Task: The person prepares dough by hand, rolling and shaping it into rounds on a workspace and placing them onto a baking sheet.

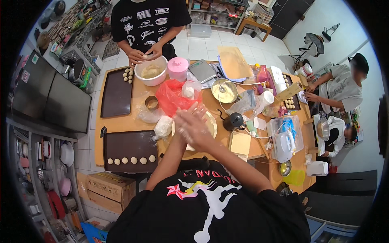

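Both hands (193, 128) — together, crosswise

6 dough balls (133, 160) on nr tray (129, 143), 2 own hands (192, 126), 3 cowkrs (152, 26)

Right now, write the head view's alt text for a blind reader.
A person's left hand and right hand overlap above a pale round dish on a cluttered table. To the left, a dark tray holds six pale balls in a row; across the table, another person's hands are at a white bowl.
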Demonstrator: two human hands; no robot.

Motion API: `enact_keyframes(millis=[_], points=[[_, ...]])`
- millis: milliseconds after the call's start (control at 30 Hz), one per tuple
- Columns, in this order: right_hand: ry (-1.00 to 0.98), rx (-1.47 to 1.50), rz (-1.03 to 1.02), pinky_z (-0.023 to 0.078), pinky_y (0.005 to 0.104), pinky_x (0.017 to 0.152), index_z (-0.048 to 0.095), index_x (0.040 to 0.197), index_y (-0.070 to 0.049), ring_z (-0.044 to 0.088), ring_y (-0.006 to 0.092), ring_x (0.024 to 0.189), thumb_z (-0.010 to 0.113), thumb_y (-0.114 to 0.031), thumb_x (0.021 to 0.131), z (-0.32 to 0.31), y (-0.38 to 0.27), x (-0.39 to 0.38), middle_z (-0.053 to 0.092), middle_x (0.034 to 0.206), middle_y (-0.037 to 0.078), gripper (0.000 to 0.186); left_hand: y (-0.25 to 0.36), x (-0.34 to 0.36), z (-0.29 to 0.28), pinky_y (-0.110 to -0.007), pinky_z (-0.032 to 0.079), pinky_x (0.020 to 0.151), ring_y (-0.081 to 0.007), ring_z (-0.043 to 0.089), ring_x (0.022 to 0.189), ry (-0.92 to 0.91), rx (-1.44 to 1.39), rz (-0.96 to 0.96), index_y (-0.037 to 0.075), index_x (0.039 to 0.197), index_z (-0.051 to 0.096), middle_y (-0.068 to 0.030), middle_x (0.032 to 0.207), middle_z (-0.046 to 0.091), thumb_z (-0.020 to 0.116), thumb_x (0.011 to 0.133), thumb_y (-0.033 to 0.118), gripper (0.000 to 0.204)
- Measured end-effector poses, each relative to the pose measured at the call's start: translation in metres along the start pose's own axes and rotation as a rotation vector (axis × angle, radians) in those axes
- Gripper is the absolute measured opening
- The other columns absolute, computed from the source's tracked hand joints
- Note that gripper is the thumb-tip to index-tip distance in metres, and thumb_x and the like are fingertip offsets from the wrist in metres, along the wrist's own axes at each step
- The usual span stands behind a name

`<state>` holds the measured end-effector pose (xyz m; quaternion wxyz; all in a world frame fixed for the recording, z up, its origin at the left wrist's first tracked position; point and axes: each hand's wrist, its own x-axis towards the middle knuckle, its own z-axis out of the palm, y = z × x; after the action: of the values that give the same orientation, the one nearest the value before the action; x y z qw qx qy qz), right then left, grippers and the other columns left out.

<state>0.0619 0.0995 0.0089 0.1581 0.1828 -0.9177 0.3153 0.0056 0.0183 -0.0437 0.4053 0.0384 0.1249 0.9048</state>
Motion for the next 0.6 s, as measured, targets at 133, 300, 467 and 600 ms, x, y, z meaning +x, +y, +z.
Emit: enact_keyframes(millis=[133, 300, 467, 600], points=[[0.099, 0.051, 0.32, 0.025, 0.0555, 0.112, 0.05, 0.138, -0.006, 0.041, 0.0352, 0.136, 0.053, -0.021, 0.093, -0.006, 0.024, 0.008, 0.048, 0.14, 0.024, 0.048, -0.017, -0.011, 0.02, -0.044, 0.02, 0.119, -0.0299, 0.028, 0.144, -0.015, 0.073, -0.01, 0.003, 0.152, 0.023, -0.0162, 0.157, 0.026, 0.024, 0.096, 0.068, 0.085], [0.008, -0.109, 0.041, 0.029, 0.0544, 0.11, 0.054, 0.133, -0.004, 0.049, 0.035, 0.127, 0.052, -0.026, 0.095, -0.018, 0.004, 0.007, 0.054, 0.134, 0.02, 0.044, 0.012, -0.013, 0.036, -0.046, 0.028, 0.116, -0.0313, 0.039, 0.138, -0.014, -0.017, -0.029, 0.005, 0.151, 0.027, -0.0179, 0.15, 0.038, 0.029, 0.094, 0.07, 0.086], [-0.045, -0.079, 0.1, 0.034, 0.0508, 0.106, 0.056, 0.128, -0.001, 0.052, 0.0354, 0.123, 0.055, -0.026, 0.091, -0.01, -0.007, 0.016, 0.059, 0.127, 0.019, 0.045, -0.018, -0.011, 0.022, -0.047, 0.033, 0.113, -0.0312, 0.044, 0.133, -0.078, 0.213, -0.021, 0.008, 0.146, 0.035, -0.0173, 0.145, 0.044, 0.027, 0.097, 0.067, 0.077], [0.026, -0.234, -0.021, 0.033, 0.0526, 0.108, 0.056, 0.13, -0.003, 0.05, 0.0365, 0.125, 0.055, -0.027, 0.091, -0.025, 0.003, 0.011, 0.054, 0.134, 0.02, 0.046, -0.013, -0.001, 0.014, -0.046, 0.034, 0.113, -0.03, 0.045, 0.133, 0.042, 0.004, -0.036, 0.009, 0.146, 0.035, -0.0149, 0.145, 0.044, 0.03, 0.097, 0.065, 0.075]])
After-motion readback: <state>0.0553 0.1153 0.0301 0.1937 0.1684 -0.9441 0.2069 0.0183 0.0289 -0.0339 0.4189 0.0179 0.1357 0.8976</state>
